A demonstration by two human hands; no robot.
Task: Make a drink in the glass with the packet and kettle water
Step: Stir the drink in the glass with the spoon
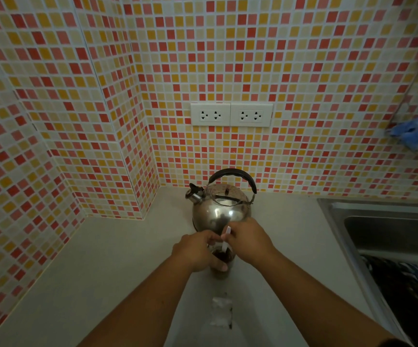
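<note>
A glass (221, 259) of dark drink gripped by the left hand (197, 251) on a pale counter (117, 259), a white stirrer (226, 237) pinched by the right hand (249, 240), steel kettle (221, 207) just beyond, emptied packet (221, 313) laid nearer, sink (390, 234) at right.

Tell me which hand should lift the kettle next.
Probably the right hand: it holds only a thin white stirrer and sits nearest the kettle handle. The left hand grips the glass, steadying it.
</note>
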